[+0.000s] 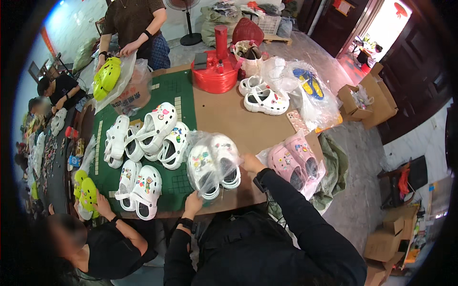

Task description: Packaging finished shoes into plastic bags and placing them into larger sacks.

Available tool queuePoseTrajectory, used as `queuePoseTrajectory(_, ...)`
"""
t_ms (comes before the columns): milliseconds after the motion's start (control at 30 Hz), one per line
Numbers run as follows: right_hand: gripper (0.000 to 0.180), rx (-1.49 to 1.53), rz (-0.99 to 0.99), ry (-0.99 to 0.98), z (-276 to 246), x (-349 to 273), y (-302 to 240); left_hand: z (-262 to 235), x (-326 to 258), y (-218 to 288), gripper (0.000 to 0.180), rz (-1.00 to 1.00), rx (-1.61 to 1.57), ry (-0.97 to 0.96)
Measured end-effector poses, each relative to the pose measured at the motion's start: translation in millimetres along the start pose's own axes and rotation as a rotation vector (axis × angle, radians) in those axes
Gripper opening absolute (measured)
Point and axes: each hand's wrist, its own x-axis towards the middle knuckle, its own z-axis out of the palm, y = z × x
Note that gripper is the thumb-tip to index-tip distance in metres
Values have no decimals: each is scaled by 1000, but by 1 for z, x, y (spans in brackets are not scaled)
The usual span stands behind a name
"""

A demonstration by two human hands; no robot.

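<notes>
A pair of white clogs (202,164) with colourful charms sits inside a clear plastic bag (221,165) in front of me. The fingers of my left hand (193,204) close on the bag's near left edge, by the heel of one clog. On the other side, my right hand (252,163) grips the bag's right edge. Just right of that hand lies a pair of pink clogs (289,159) in another clear bag. Several loose white clogs (156,125) with charms rest to the left on a green mat (105,178).
Beyond the bag are a red plastic-wrapped roll (214,76), more white clogs (267,101) and bagged blue-yellow shoes (307,83). One person (136,28) across the table and another (112,243) at my left handle yellow-green clogs. Cardboard boxes (381,97) stand on the right floor.
</notes>
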Motion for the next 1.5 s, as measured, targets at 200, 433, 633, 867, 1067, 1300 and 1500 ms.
queuePoseTrajectory(200,20,35,12,-2,-4,-2,-10,-1,6,-8,24,-74,34,-39)
queuePoseTrajectory(433,20,543,-109,-116,-19,-45,-14,6,6,-13,24,11,-1,-17)
queuePoseTrajectory(633,12,482,8,-201,4,-60,30,10,21,-34,25,-29,-82,-127)
queuePoseTrajectory(867,30,444,89,-88,22,-79,8,17,25,-50,28,56,-1,-265)
queuePoseTrajectory(1067,38,258,214,-298,5,-76,-7,13,18,-25,27,96,85,-294)
queuePoseTrajectory(1300,31,821,171,-249,-60,-53,-31,-24,21,-24,18,-91,-740,-190)
queuePoseTrajectory(1500,26,1138,305,-104,-107,-49,-54,-84,25,18,17,-14,-950,-158)
